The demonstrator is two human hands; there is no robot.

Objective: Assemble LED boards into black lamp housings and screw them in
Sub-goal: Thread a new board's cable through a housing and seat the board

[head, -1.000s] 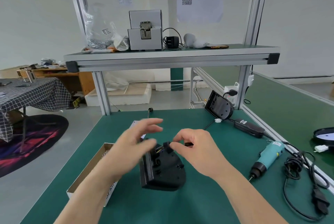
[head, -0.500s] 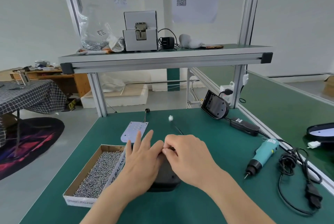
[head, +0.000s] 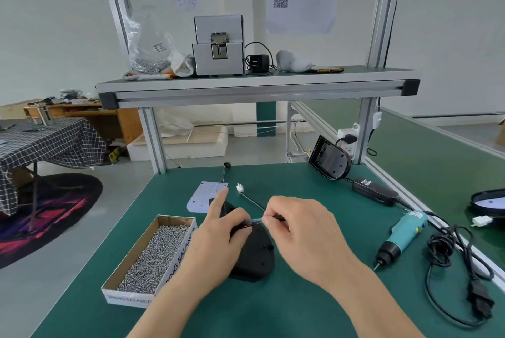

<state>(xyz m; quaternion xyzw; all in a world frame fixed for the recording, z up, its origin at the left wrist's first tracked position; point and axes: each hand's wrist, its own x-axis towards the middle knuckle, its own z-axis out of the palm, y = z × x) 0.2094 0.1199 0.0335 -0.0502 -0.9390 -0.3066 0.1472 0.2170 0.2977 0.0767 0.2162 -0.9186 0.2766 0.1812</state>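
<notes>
Green-matted bench (head: 300, 305) beneath an aluminium-framed shelf served as the work surface.

The right hand (head: 297, 231) was closed in a fine pinch on the thin wire lead (head: 255, 219), fingertips drawn together. The left hand (head: 218, 239) gripped the same lead just beside that pinch, thumb and lower fingers curled, index finger extended toward the LED board (head: 203, 195). Both hands sat over the black lamp housing (head: 254, 258), which lay flat on the bench, partly covered by the left hand. From the pinch the lead ran back to a white connector (head: 240, 188) lying loose on the mat. The LED board lay just beyond the housing, not yet fitted. An open box of screws (head: 153, 253) stood close on the housing's left; contact could not be determined. An electric screwdriver (head: 401, 236) lay well apart on the right, untouched.

Assessed risks:
- The two grips sat close together on fine conductors, so a sharp pull could strain or break them where they enter the housing.
- The housing appeared unrestrained and could slide toward the screw box.
- The loose connector could snag the board's edge.
- A lead left across the board's seat could be crushed at screwing.
</notes>
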